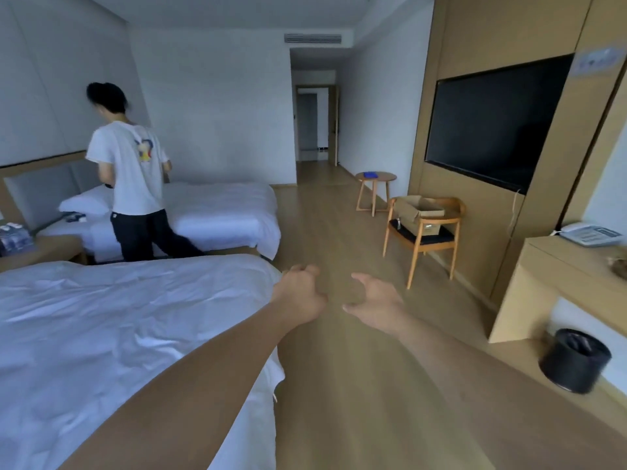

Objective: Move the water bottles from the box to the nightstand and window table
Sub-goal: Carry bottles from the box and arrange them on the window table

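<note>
Box (419, 210) contents hidden; nightstand (44, 250) partly cropped

Both bare forearms reach forward from the bottom of the view, converging toward the centre. The left arm enters from about 7 o'clock, the right from about 5 o'clock. The left hand (300, 293) hangs with fingers loosely curled, gripping nothing. The right hand (375, 305) sits just beside it at 3 o'clock, fingers relaxed and slightly bent, thumb pointing toward the left hand, also holding nothing.
</note>
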### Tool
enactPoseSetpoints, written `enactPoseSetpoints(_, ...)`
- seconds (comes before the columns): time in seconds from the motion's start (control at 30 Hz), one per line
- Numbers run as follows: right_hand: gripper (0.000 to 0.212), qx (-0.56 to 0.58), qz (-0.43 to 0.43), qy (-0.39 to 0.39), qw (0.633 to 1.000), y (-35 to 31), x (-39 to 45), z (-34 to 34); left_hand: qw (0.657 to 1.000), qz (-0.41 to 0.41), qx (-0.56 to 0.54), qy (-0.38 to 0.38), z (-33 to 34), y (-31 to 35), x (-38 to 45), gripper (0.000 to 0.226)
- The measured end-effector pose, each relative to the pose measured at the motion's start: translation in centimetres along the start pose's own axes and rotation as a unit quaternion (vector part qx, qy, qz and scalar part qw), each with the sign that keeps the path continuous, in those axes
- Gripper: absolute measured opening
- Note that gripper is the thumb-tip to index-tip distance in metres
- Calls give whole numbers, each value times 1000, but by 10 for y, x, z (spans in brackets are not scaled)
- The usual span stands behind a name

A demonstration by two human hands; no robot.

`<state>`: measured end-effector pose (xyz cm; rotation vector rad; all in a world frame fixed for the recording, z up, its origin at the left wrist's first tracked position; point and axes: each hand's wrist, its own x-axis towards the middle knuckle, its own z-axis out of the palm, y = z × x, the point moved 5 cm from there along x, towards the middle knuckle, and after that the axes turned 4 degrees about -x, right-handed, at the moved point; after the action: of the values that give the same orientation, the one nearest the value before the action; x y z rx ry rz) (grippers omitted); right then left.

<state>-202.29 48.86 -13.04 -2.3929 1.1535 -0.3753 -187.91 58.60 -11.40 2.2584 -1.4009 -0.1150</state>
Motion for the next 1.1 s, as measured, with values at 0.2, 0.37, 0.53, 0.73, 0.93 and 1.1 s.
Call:
enactPoseSetpoints(0.2,79,-4,53,9,999,31,81,3,999,22,-20,-45,37,-9,92,55)
enactPoseSetpoints(0.37,79,8,73,28,997,74,161,12,997,43,-7,-68,78,-3,178,56)
enactPoseSetpoints(0.53,76,4,71,25,997,123,269,5,996,51,12,-72,113,14,288,49)
enactPoseSetpoints(0.73,74,12,72,-10,997,173,392,-26,996,29,7,-81,146,38,419,50)
enactPoseSetpoints(0.93,75,-1,82,-24,996,219,501,-36,994,37,6,-98,194,53,531,62)
enactPoseSetpoints(1.1,72,13,117,-26,993,259,588,-27,992,59,14,-114,232,48,627,55)
